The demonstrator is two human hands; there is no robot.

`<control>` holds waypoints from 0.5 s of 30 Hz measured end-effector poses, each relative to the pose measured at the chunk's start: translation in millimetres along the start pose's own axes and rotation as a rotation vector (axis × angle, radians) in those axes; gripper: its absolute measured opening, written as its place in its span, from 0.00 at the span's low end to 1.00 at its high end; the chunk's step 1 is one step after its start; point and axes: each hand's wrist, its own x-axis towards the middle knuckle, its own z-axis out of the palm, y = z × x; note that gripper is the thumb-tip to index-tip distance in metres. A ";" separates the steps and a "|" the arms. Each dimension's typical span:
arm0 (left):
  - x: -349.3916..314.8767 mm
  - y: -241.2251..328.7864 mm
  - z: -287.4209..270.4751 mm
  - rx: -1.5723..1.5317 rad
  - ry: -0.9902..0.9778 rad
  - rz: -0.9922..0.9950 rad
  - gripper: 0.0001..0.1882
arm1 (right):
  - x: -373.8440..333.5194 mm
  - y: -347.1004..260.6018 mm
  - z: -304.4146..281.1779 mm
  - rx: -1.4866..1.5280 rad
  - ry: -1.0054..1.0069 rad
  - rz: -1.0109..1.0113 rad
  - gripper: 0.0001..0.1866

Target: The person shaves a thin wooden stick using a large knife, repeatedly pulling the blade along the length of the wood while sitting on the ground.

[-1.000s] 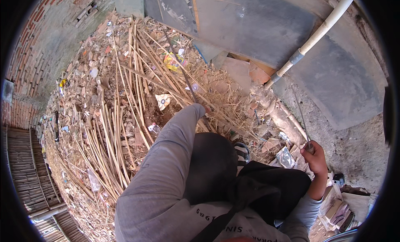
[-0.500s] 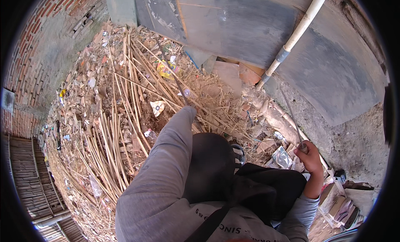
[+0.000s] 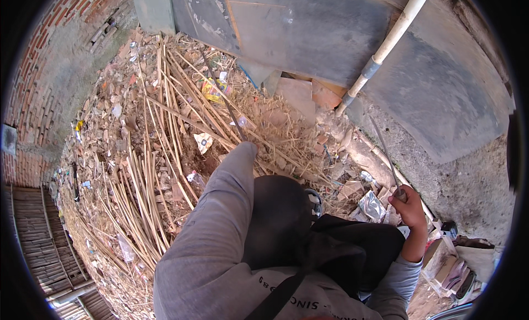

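Note:
My right hand (image 3: 409,205), out at the right beside my bent knee, is closed around the handle of a long thin-bladed knife (image 3: 384,149). Its blade points up and away in front of the grey wall. My left arm in a grey sleeve (image 3: 217,193) reaches forward over the ground. The left hand itself is hidden past the cuff and my dark knee. From beyond that cuff a long dark strip (image 3: 223,95) runs away toward the far boards; whether the left hand holds it does not show. Pale split bamboo strips (image 3: 144,201) lie in loose bundles left of that arm.
Rubble and litter cover the ground (image 3: 104,119), with a yellow wrapper (image 3: 214,91) among the strips. A white pipe (image 3: 386,47) slants before large grey boards (image 3: 325,33). A brick wall (image 3: 47,88) stands at left, a crate-like box (image 3: 449,270) at lower right.
The view has shifted slightly, so the background sits a little further left. Both arms keep nearly the same pose, and the knife stays in my right hand.

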 end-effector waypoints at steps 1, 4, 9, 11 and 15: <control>0.9 2.8 -0.2 0.023 0.003 -0.005 0.23 | -2.0 2.2 -0.6 0.016 0.009 0.005 0.14; 6.6 -9.4 1.9 0.065 0.007 -0.068 0.23 | 4.8 1.2 1.7 0.041 0.010 0.002 0.13; -0.9 -40.9 9.6 0.181 -0.089 -0.212 0.22 | 7.9 0.3 3.6 0.022 -0.012 -0.019 0.12; -64.0 -2.8 -13.2 0.155 -0.033 -0.143 0.24 | 3.6 13.2 5.0 0.027 0.016 0.037 0.12; -38.0 -76.3 2.9 0.216 -0.017 -0.125 0.23 | 11.3 -9.8 5.7 0.038 -0.029 -0.027 0.12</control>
